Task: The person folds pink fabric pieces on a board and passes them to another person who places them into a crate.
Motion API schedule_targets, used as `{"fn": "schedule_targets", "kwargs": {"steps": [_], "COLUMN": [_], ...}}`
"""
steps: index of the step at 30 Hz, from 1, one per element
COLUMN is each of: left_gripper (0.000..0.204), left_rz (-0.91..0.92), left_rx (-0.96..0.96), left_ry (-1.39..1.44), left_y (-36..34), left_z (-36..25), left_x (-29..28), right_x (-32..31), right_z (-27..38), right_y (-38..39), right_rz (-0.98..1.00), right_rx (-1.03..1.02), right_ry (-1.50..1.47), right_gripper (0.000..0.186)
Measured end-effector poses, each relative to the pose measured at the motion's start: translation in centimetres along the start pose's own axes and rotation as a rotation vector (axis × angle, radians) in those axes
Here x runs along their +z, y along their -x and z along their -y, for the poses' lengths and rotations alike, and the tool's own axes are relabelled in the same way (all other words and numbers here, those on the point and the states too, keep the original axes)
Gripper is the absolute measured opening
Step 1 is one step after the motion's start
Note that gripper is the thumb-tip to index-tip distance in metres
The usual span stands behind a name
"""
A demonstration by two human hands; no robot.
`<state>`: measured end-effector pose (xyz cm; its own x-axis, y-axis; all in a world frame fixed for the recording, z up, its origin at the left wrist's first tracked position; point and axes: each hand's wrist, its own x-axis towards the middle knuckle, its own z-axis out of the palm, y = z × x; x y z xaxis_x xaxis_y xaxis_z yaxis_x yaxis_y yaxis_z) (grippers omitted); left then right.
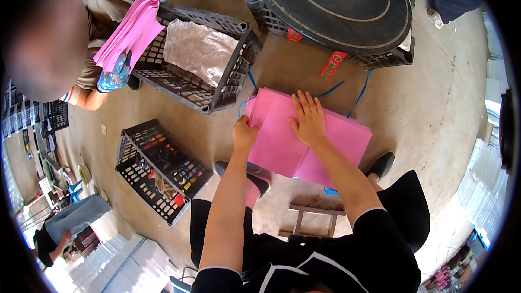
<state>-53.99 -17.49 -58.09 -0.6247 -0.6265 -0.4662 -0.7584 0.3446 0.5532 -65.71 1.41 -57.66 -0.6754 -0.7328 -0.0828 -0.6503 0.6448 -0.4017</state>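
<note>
A stack of pink sheets (282, 135) lies in front of my feet, a fold or edge running across its top. At its left side my left hand (246, 133) is closed on the edge of the pink sheets, thumb on top and the other fingers mostly hidden. My right hand (308, 120) rests flat on the upper part of the stack, fingers stretched out and holding nothing. Blue straps (359, 95) stick out from around and beneath the stack.
At the upper left a co-worker in blue patterned gloves (115, 73) holds folded pink sheets (130, 32) above a black crate (209, 103). A smaller crate (176, 214) with small items stands left. A round black lid (336, 8) covers crates ahead. A low stool (315, 210) is near my legs.
</note>
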Motion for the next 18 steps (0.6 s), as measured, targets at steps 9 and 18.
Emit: {"fn": "schedule_targets", "kwargs": {"steps": [9,18], "left_gripper": [0.029,0.031], "left_rz": [-0.049,-0.069], "left_rx": [-0.018,0.019], "left_ry": [-0.026,0.017], "left_y": [-0.5,-0.4], "left_z": [1.2,2.4], "left_x": [0.7,0.9], "right_x": [3.1,4.2], "right_z": [5.7,8.0], "right_y": [6.0,7.9], "right_rz": [0.142,0.162], "right_rx": [-0.510,-0.495], "right_ry": [-0.149,-0.010], "right_gripper": [0.065,0.057]}}
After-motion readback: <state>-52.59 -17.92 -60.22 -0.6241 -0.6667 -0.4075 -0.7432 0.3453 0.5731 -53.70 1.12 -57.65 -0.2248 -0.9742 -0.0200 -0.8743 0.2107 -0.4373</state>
